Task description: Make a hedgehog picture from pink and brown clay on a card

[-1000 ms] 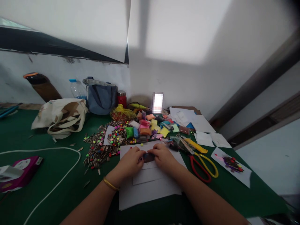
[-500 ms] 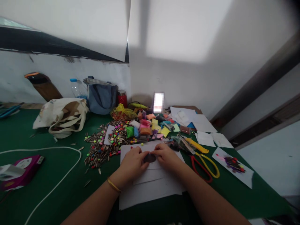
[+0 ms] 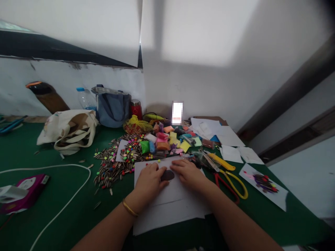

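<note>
A flattened dark brown oval of what looks like modelling clay (image 3: pixel 167 175) lies on white paper sheets (image 3: pixel 172 207) in front of me. My left hand (image 3: pixel 149 178) holds its left side, with the thumb along the lower edge and a finger at the upper left. Just right of the clay, my right hand (image 3: pixel 187 173) rests on the paper, its fingers stretched out and apart from the piece. A heap of striped sunflower seeds (image 3: pixel 110 170) mixed with coloured balls is left of the paper. Small bags of coloured clay (image 3: pixel 162 145) are piled behind it.
Right of my hands lie red-and-yellow scissors (image 3: pixel 242 186), a yellow cutter (image 3: pixel 222 162) and a card with a seed-and-clay figure (image 3: pixel 264 183). Farther back are a cream bag (image 3: pixel 70 129), a blue bag (image 3: pixel 112 108) and a red flask (image 3: pixel 136 109). A white cable (image 3: pixel 68 195) crosses the left side.
My right hand has let go of the clay's upper edge and flattened onto the paper. More of the dark oval shows, still at my left hand. The view has shifted slightly.
</note>
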Tool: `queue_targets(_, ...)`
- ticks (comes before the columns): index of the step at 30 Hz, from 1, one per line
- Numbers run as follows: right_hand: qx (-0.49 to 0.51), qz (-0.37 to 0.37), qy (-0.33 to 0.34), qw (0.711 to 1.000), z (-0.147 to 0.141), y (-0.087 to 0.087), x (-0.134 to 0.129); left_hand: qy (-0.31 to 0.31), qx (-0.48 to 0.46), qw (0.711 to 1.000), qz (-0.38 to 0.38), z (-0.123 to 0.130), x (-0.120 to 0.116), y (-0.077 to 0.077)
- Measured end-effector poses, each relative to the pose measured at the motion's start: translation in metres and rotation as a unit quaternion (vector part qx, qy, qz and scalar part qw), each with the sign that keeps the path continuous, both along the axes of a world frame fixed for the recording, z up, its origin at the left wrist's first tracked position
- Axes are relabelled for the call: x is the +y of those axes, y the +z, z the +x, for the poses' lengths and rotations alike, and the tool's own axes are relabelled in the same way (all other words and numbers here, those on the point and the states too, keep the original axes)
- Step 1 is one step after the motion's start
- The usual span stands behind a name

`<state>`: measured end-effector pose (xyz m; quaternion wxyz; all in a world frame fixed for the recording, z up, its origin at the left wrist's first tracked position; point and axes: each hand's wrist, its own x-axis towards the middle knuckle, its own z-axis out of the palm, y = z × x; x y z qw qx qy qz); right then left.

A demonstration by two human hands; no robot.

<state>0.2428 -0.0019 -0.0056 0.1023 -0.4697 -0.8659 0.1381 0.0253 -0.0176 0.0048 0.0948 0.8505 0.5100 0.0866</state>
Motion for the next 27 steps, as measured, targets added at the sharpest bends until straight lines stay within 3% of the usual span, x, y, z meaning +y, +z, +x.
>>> queue_targets(7,-0.009,-0.016,0.006,1.0,-0.001,0.007,-0.002,-0.006,-0.019,1.0,-0.013,-0.003,0.003,-0.002)
queue_targets(14,-0.026,-0.01,0.004,1.0,-0.009,0.013,-0.009,-0.03,-0.122,0.986,-0.107,-0.028,0.02,-0.006)
queue_targets(27,-0.033,0.003,0.013,0.999,-0.038,0.004,-0.016,-0.057,-0.104,0.989,-0.087,-0.027,0.02,-0.004)
